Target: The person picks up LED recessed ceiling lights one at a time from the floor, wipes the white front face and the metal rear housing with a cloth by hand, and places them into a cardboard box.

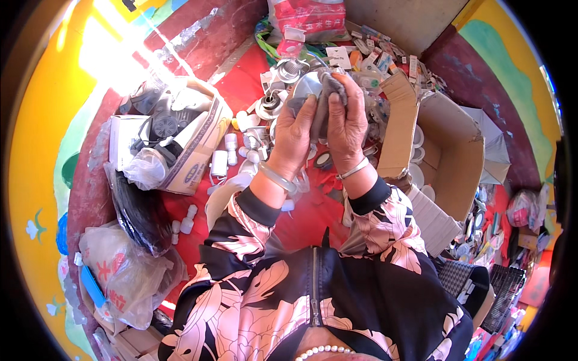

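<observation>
Both hands are raised in front of me, close together over the pile of goods. My left hand (294, 135) is closed on a rounded, pale bluish-white object (308, 86) whose kind I cannot make out. A grey cloth (328, 90) wraps against the object's right side, and my right hand (348, 123) grips it, thumb and fingers pressed in. Part of the object is hidden by the cloth and fingers. Just beyond and left of the hands lie round metallic lamp-like fittings (270, 104). White plastic fittings (231, 142) lie on the red cloth (301, 225) to the left.
At left stands a cardboard box (201, 141) holding dark masks or respirators (165, 124). Nearer are plastic bags (129, 274). An open cardboard box (448, 144) with white round pieces stands at right. Small packages (385, 60) and a red-and-white bag (310, 24) lie at the back.
</observation>
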`<action>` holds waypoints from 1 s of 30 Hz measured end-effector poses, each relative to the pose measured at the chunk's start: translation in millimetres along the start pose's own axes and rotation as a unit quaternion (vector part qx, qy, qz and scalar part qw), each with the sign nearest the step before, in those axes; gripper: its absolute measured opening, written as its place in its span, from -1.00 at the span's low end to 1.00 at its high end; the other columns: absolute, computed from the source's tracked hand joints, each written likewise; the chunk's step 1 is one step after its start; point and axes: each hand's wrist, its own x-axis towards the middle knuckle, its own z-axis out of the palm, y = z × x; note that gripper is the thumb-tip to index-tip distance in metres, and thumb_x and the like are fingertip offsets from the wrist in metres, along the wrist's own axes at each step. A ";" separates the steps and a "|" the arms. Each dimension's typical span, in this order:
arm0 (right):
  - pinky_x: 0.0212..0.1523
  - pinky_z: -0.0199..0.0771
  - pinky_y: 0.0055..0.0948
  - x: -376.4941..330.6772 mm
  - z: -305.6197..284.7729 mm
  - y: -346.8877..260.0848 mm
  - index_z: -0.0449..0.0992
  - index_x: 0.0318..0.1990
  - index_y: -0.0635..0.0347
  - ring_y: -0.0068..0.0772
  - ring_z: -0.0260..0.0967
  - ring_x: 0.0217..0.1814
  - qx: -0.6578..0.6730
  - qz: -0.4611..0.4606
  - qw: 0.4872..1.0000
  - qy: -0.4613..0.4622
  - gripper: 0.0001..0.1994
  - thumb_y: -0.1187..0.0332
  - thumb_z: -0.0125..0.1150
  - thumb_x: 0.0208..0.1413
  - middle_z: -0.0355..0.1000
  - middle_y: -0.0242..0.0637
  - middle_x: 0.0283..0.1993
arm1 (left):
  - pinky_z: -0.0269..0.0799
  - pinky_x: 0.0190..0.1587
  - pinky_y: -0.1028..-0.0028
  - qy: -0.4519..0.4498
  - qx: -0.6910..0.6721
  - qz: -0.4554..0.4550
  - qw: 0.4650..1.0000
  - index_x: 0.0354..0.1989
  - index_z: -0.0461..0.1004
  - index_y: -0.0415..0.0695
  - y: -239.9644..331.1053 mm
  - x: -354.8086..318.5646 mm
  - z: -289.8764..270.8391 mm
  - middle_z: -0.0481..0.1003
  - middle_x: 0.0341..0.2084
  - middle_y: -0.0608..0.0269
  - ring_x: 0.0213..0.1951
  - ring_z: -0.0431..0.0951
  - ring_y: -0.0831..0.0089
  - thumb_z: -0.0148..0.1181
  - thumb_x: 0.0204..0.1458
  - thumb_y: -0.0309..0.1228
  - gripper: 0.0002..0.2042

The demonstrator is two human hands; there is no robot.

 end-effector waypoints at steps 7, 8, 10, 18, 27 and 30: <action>0.07 0.34 -0.35 18.4 -29.9 24.1 0.19 0.18 0.25 -0.35 0.32 0.08 0.501 0.376 0.778 0.041 -0.57 0.17 -0.24 0.29 0.31 -0.20 0.10 | 0.28 0.04 0.54 -0.003 0.116 0.156 0.981 0.18 0.17 -0.20 9.0 7.9 -4.7 0.37 -0.03 0.26 -0.03 0.36 0.54 -0.02 0.18 -0.38 -0.60; 0.09 0.32 -0.36 17.1 -29.9 22.4 0.17 0.19 0.25 -0.36 0.29 0.10 0.497 0.376 0.782 0.016 -0.56 0.16 -0.25 0.29 0.29 -0.21 0.12 | 0.28 0.05 0.51 -0.006 0.177 0.182 0.967 0.19 0.16 -0.19 9.3 8.6 -4.0 0.36 -0.02 0.24 -0.01 0.36 0.52 -0.02 0.17 -0.39 -0.59; 0.14 0.26 -0.37 16.1 -21.6 -7.8 0.13 0.22 0.24 -0.38 0.25 0.14 0.487 0.377 0.787 -0.029 -0.53 0.13 -0.26 0.29 0.25 -0.21 0.15 | 0.27 0.07 0.45 -0.013 0.296 0.228 0.928 0.21 0.13 -0.19 6.2 9.0 -1.2 0.36 0.00 0.19 0.02 0.36 0.48 -0.02 0.17 -0.42 -0.57; 0.05 0.37 -0.32 -4.5 -20.7 39.3 0.25 0.15 0.11 -0.32 0.34 0.03 0.548 0.386 0.742 0.035 -0.60 0.28 0.03 0.17 0.34 -0.22 0.06 | -0.08 0.26 0.11 -0.197 0.543 0.272 0.770 0.21 0.19 -0.11 -0.7 -2.1 2.2 0.13 0.15 -0.25 0.22 0.07 -0.16 0.17 -0.06 -0.40 -0.42; -0.04 0.43 -0.27 -11.3 -28.4 51.0 0.40 -0.06 0.29 -0.26 0.42 -0.11 0.598 0.447 0.665 -0.007 -0.71 0.35 0.10 0.08 0.44 -0.19 -0.12 | 0.14 0.15 0.40 -0.067 0.101 -0.001 0.993 0.15 0.15 -0.28 6.3 3.6 9.5 0.26 0.06 0.11 0.09 0.26 0.39 0.27 -0.07 -0.07 -0.28; -0.10 0.45 -0.36 -19.7 -22.2 54.1 0.39 -0.07 0.30 -0.35 0.42 -0.15 0.568 0.420 0.707 -0.007 -0.73 0.39 0.09 0.09 0.44 -0.21 -0.13 | 0.20 0.10 0.44 -0.046 0.066 -0.077 0.994 0.12 0.20 -0.25 -4.6 -1.2 4.9 0.33 -0.02 0.19 0.01 0.32 0.46 0.21 -0.01 -0.09 -0.38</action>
